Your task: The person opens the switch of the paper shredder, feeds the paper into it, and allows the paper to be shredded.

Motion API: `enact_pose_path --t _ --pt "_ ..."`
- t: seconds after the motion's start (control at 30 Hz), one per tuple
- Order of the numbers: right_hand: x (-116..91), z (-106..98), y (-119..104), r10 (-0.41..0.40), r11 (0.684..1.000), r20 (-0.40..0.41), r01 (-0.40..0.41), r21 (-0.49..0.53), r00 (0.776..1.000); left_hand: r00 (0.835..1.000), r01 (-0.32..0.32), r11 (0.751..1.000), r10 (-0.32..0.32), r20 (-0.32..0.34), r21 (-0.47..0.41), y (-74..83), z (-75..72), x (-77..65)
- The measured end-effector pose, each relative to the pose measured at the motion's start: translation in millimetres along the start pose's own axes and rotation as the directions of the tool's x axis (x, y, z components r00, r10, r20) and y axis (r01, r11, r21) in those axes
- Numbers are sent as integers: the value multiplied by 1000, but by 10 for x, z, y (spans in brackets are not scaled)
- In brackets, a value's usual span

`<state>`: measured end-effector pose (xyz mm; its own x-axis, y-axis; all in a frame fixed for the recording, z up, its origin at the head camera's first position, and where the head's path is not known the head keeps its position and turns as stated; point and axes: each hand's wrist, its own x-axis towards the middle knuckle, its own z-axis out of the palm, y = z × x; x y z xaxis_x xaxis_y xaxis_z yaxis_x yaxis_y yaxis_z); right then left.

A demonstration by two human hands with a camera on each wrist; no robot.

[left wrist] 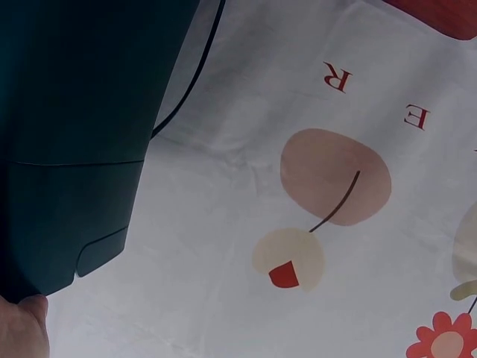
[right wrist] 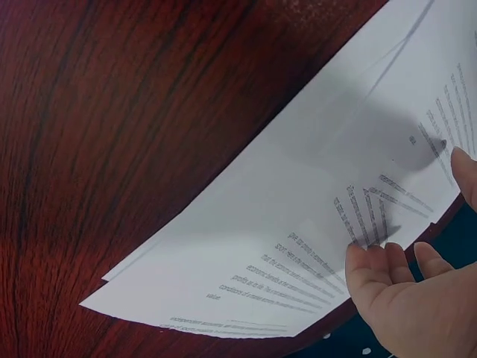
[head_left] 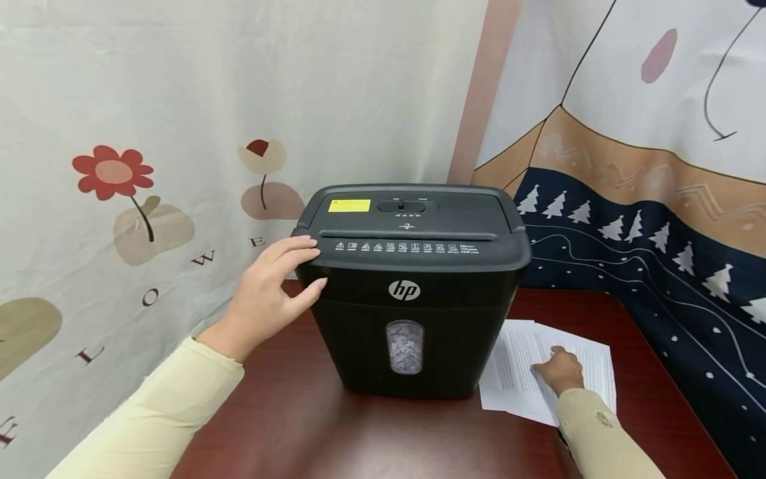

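Observation:
A black HP paper shredder stands upright on the table, with a slot across its lid and paper shreds behind a small window. My left hand rests at its front left corner, fingers on the lid's edge and thumb against the front. Only a bit of that hand shows in the left wrist view. To the right of the shredder lie overlapping printed sheets of paper. On them my right hand touches the top sheet with its fingertips; thumb and fingers are apart.
The dark red wooden table carries both shredder and sheets. Behind it hangs a pale printed curtain, and a navy and tan cloth covers the right side. A black cord runs behind the shredder.

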<state>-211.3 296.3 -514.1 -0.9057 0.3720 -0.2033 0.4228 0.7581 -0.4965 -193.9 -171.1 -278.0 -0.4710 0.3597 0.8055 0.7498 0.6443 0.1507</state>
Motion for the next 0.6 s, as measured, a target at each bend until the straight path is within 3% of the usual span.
enact_pose_path --t 0.4,0.6 --pt "53 16 7 -77 993 -18 75 -86 997 1000 9 1000 -9 -5 -7 9 -11 -13" --pt "46 14 -49 -58 995 -13 57 -84 998 1000 8 1000 -8 -9 -6 17 -17 -13"
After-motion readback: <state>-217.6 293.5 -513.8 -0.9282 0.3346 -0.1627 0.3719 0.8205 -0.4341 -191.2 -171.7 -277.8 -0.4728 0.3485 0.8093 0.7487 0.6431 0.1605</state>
